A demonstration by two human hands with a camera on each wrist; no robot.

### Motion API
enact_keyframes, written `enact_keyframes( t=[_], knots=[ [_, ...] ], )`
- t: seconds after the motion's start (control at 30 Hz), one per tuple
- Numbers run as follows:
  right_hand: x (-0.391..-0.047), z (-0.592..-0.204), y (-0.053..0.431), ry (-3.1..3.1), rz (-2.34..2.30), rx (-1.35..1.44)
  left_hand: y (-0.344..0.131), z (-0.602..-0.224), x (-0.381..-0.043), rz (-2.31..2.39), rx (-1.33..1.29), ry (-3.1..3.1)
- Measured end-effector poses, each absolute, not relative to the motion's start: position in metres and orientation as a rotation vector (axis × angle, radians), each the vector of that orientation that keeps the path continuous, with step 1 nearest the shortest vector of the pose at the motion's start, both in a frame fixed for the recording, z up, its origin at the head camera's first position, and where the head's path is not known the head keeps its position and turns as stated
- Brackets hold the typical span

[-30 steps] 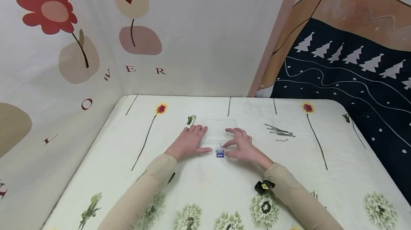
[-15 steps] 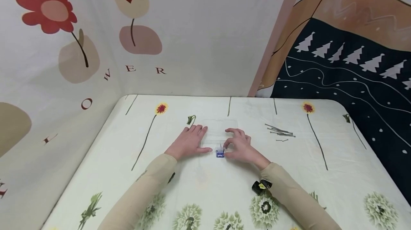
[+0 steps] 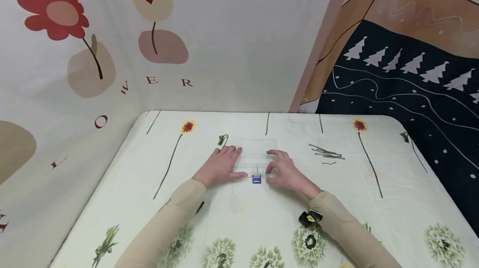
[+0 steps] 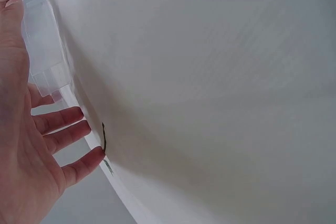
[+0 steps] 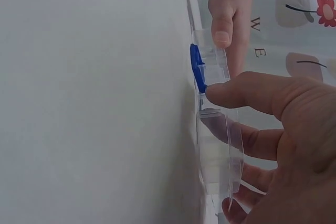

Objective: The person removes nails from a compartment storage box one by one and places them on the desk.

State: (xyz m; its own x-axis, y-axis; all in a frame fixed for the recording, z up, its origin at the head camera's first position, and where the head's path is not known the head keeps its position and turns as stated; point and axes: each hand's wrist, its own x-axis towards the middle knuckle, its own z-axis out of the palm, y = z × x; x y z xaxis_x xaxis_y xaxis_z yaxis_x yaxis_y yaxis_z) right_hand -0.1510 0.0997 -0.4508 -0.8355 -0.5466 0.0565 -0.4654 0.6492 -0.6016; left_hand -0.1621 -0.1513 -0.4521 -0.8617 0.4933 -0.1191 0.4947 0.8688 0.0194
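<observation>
A clear plastic box point(image 3: 252, 151) with a blue latch point(image 3: 256, 179) on its front lies flat on the table, between the two hands. Along its left side rests my left hand point(image 3: 220, 166), fingers spread and thumb reaching to the near left corner. My right hand point(image 3: 288, 174) is at the near right part, where thumb and index finger pinch the front edge just right of the latch. In the right wrist view the thumb lies by the blue latch point(image 5: 196, 61), and the index finger shows through the clear wall. Whether the lid is raised is hard to tell.
Several thin nails point(image 3: 325, 152) lie in a loose pile to the right of the box, with a couple of shorter ones point(image 3: 328, 163) nearer. A white flowered cloth point(image 3: 239, 226) covers the table. Printed curtains point(image 3: 239, 52) hang behind it.
My right hand first drew its index finger and thumb closer together, then slid slightly right along the front edge, away from the latch. The left hand and the box have stayed in place.
</observation>
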Motion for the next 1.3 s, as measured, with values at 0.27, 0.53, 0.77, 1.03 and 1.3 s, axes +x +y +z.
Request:
enact_keyframes(
  t=[0.27,0.53,0.77,1.03,1.3],
  knots=[
    [-0.152,-0.452,0.097,2.756,-0.864,-0.842,-0.151,-0.453,-0.162,-0.021,0.777,2.923],
    [-0.151,-0.452,0.096,2.741,-0.898,-0.825,-0.150,-0.453,-0.163,-0.028,0.794,2.931],
    [-0.150,-0.453,0.093,2.754,-0.867,-0.811,-0.151,-0.453,-0.163,-0.024,0.798,2.938],
    [-0.149,-0.451,0.088,2.781,-0.843,-0.800,-0.152,-0.454,-0.163,-0.014,0.814,2.947],
    [-0.148,-0.453,0.089,2.784,-0.859,-0.792,-0.152,-0.454,-0.164,-0.018,0.810,2.944]
  ],
)
